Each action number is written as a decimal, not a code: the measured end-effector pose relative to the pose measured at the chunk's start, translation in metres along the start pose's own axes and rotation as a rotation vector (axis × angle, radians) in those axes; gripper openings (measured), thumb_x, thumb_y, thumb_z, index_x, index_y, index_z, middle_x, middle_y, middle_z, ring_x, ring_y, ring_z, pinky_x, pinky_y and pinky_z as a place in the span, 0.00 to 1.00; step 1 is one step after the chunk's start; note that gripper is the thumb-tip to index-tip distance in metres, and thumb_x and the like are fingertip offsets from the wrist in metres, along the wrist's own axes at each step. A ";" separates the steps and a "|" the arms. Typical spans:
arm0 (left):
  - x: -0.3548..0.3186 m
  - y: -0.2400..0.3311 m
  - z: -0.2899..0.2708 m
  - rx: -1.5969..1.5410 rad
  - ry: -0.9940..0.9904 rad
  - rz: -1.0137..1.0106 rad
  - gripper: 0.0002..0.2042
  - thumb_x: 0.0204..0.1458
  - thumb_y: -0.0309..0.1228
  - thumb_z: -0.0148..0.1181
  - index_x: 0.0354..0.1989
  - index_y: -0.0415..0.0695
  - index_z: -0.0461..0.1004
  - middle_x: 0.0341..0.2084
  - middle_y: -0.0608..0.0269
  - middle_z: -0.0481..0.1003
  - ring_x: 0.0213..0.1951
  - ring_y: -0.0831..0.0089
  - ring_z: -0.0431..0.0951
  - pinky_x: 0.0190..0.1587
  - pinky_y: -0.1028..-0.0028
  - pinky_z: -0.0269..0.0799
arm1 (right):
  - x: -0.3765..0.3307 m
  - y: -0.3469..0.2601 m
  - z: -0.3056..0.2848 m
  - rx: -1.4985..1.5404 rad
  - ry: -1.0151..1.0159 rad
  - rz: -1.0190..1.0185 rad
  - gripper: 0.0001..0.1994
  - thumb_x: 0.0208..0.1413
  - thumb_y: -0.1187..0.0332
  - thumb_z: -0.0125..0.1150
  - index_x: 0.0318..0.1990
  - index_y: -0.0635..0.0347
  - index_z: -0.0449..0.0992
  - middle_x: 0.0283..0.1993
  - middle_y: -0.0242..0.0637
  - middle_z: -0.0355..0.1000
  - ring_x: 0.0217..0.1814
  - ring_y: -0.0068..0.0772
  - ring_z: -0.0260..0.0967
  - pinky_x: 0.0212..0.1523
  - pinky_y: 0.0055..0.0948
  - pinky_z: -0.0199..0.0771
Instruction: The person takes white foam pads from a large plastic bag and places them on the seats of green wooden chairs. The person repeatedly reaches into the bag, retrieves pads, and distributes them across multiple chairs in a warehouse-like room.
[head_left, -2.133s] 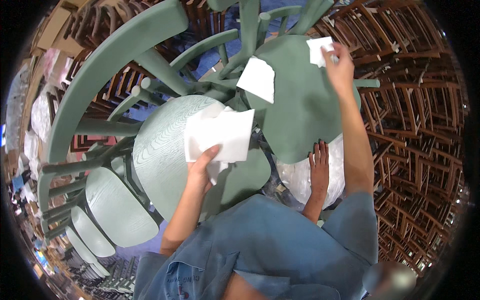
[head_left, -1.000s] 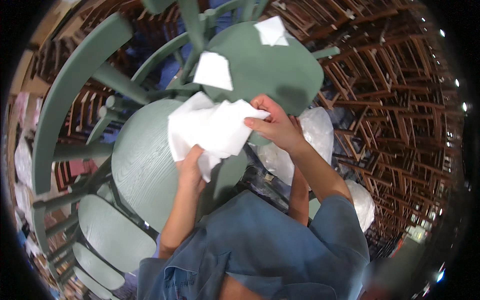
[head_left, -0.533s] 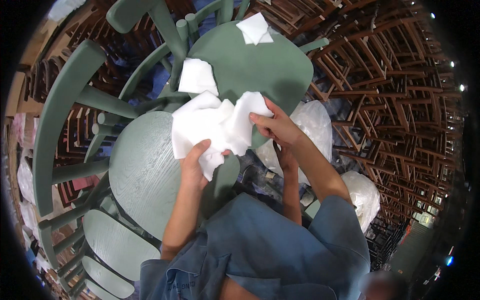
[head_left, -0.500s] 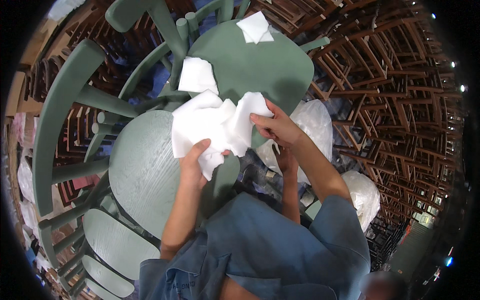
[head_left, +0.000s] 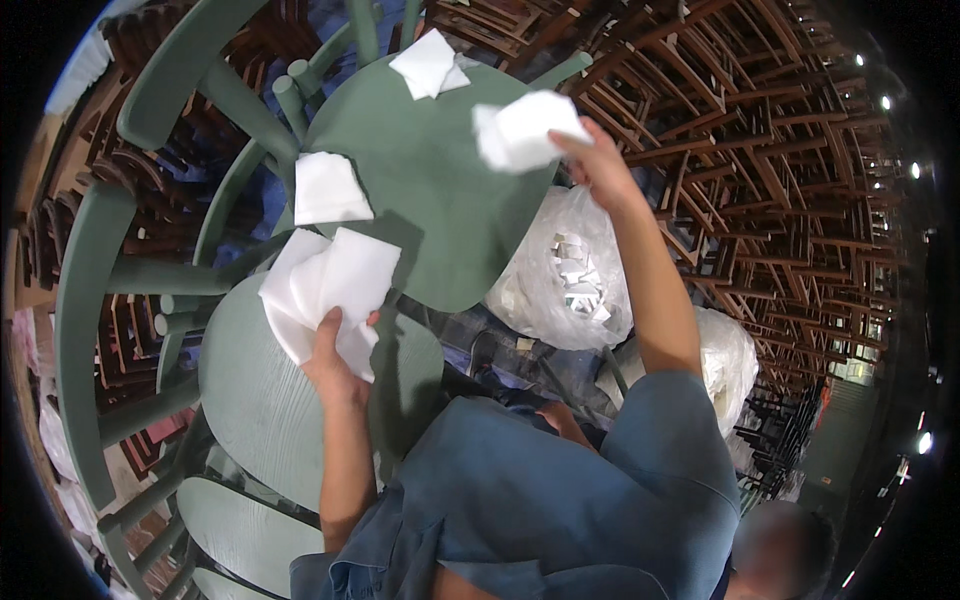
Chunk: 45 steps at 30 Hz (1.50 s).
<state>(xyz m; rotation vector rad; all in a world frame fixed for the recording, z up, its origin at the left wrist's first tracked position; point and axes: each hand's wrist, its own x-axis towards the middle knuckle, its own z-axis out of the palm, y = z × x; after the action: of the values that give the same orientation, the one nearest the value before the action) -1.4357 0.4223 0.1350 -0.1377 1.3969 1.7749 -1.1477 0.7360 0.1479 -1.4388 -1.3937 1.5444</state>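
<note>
My left hand [head_left: 335, 365] grips a fanned stack of white foam sheets [head_left: 355, 268] above the nearer green chair seat [head_left: 250, 400]. Out to the right, my right hand [head_left: 600, 165] pinches more white foam pieces [head_left: 540, 125], slightly blurred, over the right edge of the farther green seat [head_left: 430, 220]. On that farther seat, a single foam piece [head_left: 330, 188] lies at the left edge, and a couple of overlapping foam pieces [head_left: 426, 65] rest at the far edge. The left fingers are partly hidden behind the stack.
Below my right forearm stands a clear plastic bag [head_left: 575, 275] with white scraps inside; another plastic bag [head_left: 725, 365] is farther right. Green chair backs [head_left: 90, 330] rise on the left. Stacked brown wooden frames [head_left: 740, 180] fill the right. Another person [head_left: 785, 550] is at lower right.
My hands have parted: the right moved up and right with some foam, while the left shifted left with the rest. Another hand beneath my right forearm has drawn back, uncovering the scrap bag.
</note>
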 end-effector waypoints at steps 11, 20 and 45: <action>-0.018 -0.015 -0.006 0.033 -0.085 -0.058 0.34 0.55 0.28 0.66 0.68 0.31 0.58 0.54 0.40 0.73 0.47 0.47 0.82 0.40 0.54 0.89 | 0.087 0.028 -0.058 -0.184 0.431 -0.080 0.27 0.56 0.53 0.76 0.55 0.65 0.82 0.47 0.36 0.81 0.43 0.30 0.76 0.47 0.29 0.74; -0.016 -0.023 -0.010 0.039 -0.163 -0.110 0.33 0.55 0.29 0.65 0.68 0.32 0.59 0.53 0.42 0.74 0.44 0.50 0.83 0.39 0.56 0.88 | 0.117 0.072 -0.043 -0.678 0.419 -0.177 0.35 0.46 0.44 0.79 0.55 0.60 0.82 0.55 0.49 0.82 0.58 0.50 0.80 0.60 0.39 0.76; -0.019 -0.004 -0.006 -0.263 -0.374 -0.260 0.30 0.65 0.41 0.63 0.69 0.35 0.62 0.54 0.43 0.76 0.49 0.52 0.84 0.41 0.56 0.88 | -0.143 0.058 0.166 0.181 -0.442 0.004 0.19 0.63 0.66 0.72 0.55 0.69 0.79 0.48 0.37 0.81 0.50 0.24 0.76 0.54 0.27 0.75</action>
<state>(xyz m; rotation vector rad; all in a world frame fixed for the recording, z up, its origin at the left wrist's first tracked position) -1.4233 0.4069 0.1406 -0.1142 0.8390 1.6554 -1.2593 0.5413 0.1152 -1.0310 -1.4428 2.0188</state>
